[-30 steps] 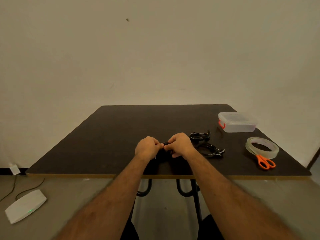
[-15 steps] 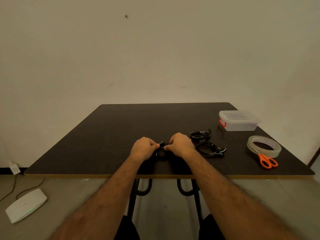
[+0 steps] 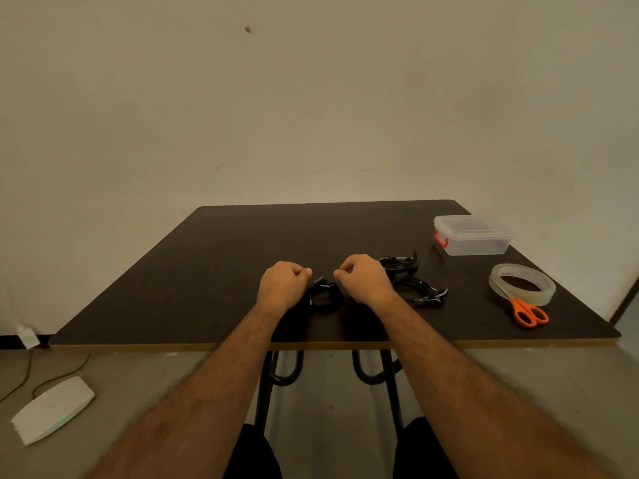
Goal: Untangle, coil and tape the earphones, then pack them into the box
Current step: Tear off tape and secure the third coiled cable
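A small coil of black earphones (image 3: 323, 296) lies on the dark table (image 3: 207, 271) near its front edge. My left hand (image 3: 283, 285) is closed in a fist just left of the coil. My right hand (image 3: 363, 279) is closed just right of it. Thumb and forefinger of each hand are pinched, and nothing shows between them. Two more black earphone bundles (image 3: 399, 262) (image 3: 420, 291) lie right of my right hand. The clear plastic box (image 3: 472, 235), lid on and with a red latch, stands at the back right.
A roll of clear tape (image 3: 522, 283) sits near the right edge, with orange-handled scissors (image 3: 527, 311) lying against its front. On the floor to the left are a white device (image 3: 52, 407) with a green light and a cable.
My hands were pressed together over the earphone coil. They have moved apart, and the coil now shows on the table between them.
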`<state>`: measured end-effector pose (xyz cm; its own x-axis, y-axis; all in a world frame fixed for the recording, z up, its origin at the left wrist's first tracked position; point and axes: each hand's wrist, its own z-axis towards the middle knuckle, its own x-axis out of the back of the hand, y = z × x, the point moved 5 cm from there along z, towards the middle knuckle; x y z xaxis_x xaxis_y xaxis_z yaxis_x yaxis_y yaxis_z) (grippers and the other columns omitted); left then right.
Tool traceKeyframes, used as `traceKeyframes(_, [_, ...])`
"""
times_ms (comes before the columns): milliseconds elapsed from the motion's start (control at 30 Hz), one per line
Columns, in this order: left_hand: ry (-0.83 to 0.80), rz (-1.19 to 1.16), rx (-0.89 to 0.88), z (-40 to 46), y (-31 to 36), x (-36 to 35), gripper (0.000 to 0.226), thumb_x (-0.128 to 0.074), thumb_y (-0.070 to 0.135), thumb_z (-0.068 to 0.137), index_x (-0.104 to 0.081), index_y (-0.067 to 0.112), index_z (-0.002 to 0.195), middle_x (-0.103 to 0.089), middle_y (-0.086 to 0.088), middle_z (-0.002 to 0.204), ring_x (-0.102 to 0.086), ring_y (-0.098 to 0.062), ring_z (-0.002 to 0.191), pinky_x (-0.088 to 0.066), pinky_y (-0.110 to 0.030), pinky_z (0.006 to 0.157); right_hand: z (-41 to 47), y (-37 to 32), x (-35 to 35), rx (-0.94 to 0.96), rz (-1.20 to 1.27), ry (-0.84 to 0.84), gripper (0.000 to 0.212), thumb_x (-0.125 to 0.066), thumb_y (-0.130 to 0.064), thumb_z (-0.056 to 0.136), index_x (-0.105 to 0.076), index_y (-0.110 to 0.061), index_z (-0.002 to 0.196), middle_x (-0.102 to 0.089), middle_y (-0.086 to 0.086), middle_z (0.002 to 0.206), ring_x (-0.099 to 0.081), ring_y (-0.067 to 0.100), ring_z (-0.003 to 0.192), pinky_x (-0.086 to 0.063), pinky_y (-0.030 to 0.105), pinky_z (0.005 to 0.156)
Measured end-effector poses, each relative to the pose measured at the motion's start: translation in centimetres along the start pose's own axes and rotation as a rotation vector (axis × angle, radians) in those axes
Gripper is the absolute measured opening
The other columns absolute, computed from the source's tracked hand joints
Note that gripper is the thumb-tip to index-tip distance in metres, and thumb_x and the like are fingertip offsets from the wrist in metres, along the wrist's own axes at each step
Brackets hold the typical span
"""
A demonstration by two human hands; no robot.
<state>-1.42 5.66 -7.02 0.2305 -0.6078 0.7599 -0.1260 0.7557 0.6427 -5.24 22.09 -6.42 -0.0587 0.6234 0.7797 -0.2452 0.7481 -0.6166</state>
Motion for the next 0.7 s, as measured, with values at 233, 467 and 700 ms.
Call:
traceKeyframes(233, [0.118, -0.023, -0.12, -0.3, 3.9, -0.4, 0.027, -0.054, 0.032, 0.1, -0.07, 0.019, 0.117, -0.07, 0.002, 0.109, -0.062, -0.011, 0.097, -0.051, -0.03, 0.086, -1.0, 1.6, 5.7, 0.042, -0.028, 0.132, 0.012, -0.067, -0.027, 0.092, -0.07, -0.02, 0.101, -0.069, -0.001, 0.103, -0.063, 0.011, 0.096, -0.054, 0.038, 0.092])
traceKeyframes(467, [0.148, 0.0, -0.135, 0.8, 5.7, -0.5, 0.023, -0.058, 0.025, 0.098, -0.07, 0.018, 0.117, -0.069, 0.0, 0.116, -0.061, -0.011, 0.104, -0.045, -0.026, 0.086, -3.4, 7.8, 13.3, -0.036, -0.094, 0.231, 0.01, -0.069, -0.018, 0.089, -0.072, -0.015, 0.099, -0.07, 0.0, 0.1, -0.061, 0.011, 0.092, -0.051, 0.031, 0.091])
traceKeyframes(700, [0.056, 0.0, -0.329, -0.4, 13.0, -5.9, 0.023, -0.058, 0.024, 0.098, -0.069, 0.019, 0.117, -0.069, 0.001, 0.114, -0.053, -0.003, 0.094, -0.043, -0.023, 0.086, -6.7, 15.3, 19.5, -0.256, -0.23, 0.345, 0.005, -0.072, -0.012, 0.084, -0.072, -0.015, 0.088, -0.07, 0.005, 0.096, -0.062, 0.018, 0.091, -0.052, 0.033, 0.081])
